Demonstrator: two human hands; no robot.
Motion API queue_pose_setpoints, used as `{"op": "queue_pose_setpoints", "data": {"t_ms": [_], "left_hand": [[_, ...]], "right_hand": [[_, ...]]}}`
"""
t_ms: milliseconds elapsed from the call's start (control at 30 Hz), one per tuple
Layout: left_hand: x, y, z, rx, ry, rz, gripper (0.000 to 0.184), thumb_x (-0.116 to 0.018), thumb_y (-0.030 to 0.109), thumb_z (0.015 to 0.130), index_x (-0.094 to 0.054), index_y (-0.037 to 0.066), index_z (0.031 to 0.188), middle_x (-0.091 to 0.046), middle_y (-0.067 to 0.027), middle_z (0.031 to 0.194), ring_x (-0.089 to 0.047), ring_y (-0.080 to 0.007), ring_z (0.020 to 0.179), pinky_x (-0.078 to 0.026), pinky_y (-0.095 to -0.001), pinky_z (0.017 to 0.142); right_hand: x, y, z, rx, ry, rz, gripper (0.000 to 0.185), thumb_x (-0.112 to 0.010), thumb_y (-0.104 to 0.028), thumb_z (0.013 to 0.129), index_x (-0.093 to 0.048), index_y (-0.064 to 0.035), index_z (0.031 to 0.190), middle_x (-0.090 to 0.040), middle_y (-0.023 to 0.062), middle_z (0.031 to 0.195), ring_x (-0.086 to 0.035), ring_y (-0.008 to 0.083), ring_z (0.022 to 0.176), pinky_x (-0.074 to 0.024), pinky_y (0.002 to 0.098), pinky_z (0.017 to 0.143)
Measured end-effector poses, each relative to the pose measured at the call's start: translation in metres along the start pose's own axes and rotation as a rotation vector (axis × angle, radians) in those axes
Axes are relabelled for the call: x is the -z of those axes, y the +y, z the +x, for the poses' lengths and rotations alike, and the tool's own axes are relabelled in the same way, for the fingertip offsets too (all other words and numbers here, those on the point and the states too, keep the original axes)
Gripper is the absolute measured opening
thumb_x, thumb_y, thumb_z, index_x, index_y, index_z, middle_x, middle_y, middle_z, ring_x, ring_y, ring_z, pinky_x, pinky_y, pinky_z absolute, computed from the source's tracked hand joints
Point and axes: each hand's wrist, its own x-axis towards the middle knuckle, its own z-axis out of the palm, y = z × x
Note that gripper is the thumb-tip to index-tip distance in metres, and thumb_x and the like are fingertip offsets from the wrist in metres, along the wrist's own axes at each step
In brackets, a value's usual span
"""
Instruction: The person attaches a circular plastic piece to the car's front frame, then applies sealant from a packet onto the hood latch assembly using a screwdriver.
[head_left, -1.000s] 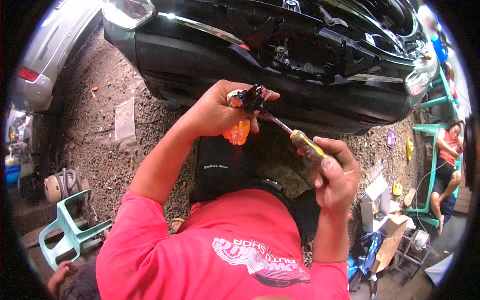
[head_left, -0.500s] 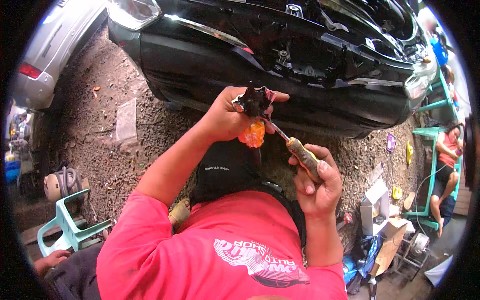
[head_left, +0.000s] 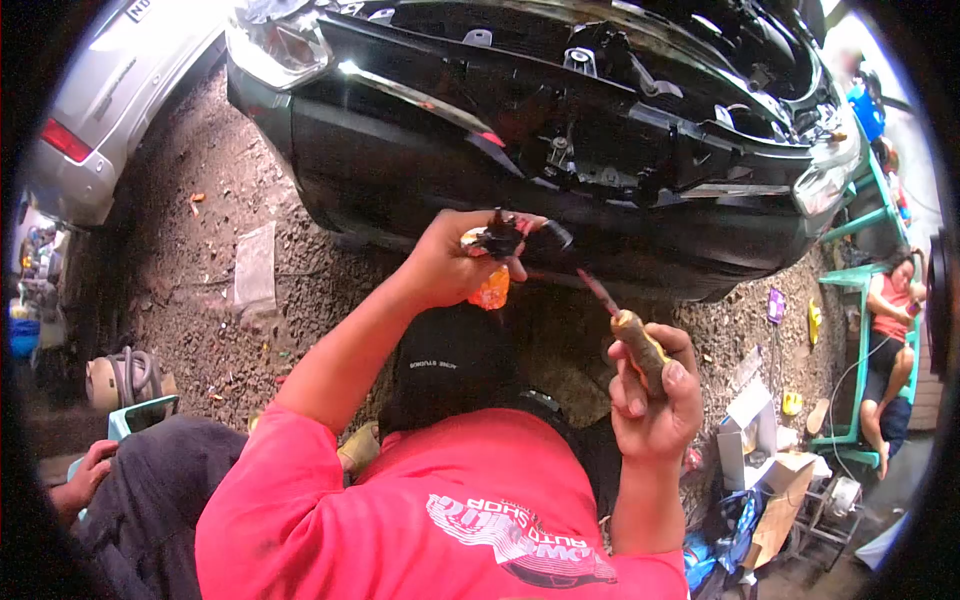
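In front of the black bumper (head_left: 400, 165), my left hand (head_left: 445, 262) is closed around a torn, crumpled packet of sticky black paste (head_left: 500, 238). Orange wrapping (head_left: 490, 290) hangs below its fingers. A short dark piece (head_left: 557, 235) shows by the fingertips; I cannot make out what it is. My right hand (head_left: 655, 400), lower and to the right, grips a screwdriver (head_left: 643, 352) by its worn brown and yellow handle. The shaft points up and left toward the packet, its tip apart from the paste.
A silver vehicle (head_left: 150, 100) stands at left on gravel. Someone's hand and dark-clothed knee (head_left: 170, 500) are at lower left near a green stool (head_left: 140, 412). Another person (head_left: 890, 320) sits at right on a green bench. Open cardboard boxes (head_left: 780, 500) lie at lower right.
The screwdriver has come away from the black paste, my right hand moving right and down. My left hand sits slightly lower in view, and the knee at lower left has moved in over the stool.
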Motion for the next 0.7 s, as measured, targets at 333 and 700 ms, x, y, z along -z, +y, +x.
{"op": "queue_pose_setpoints", "data": {"t_ms": [333, 700], "left_hand": [[0.05, 0.034, 0.016, -0.14, 0.361, -0.071, 0.019, -0.065, 0.008, 0.102, -0.07, -0.001, 0.118, -0.075, -0.0088, 0.085, -0.075, -0.017, 0.078, -0.06, -0.0299, 0.067], [0.086, 0.012, 0.035, -0.231, 0.376, -0.022, 0.016, -0.067, 0.006, 0.1, -0.071, -0.003, 0.114, -0.076, -0.0107, 0.101, -0.076, -0.0206, 0.084, -0.061, -0.0314, 0.07]], "right_hand": [[-0.012, 0.003, 0.026, 0.176, 0.122, -0.285, 0.045, -0.057, -0.021, 0.103, -0.052, 0.0029, 0.141, -0.067, 0.0283, 0.125, -0.056, 0.0096, 0.063, -0.047, 0.0217, 0.055], [-0.019, 0.041, 0.041, 0.261, 0.166, -0.732, 0.037, -0.056, -0.013, 0.105, -0.059, -0.001, 0.14, -0.063, -0.0006, 0.081, -0.05, 0.0032, 0.063, -0.0404, 0.0194, 0.056]]}}
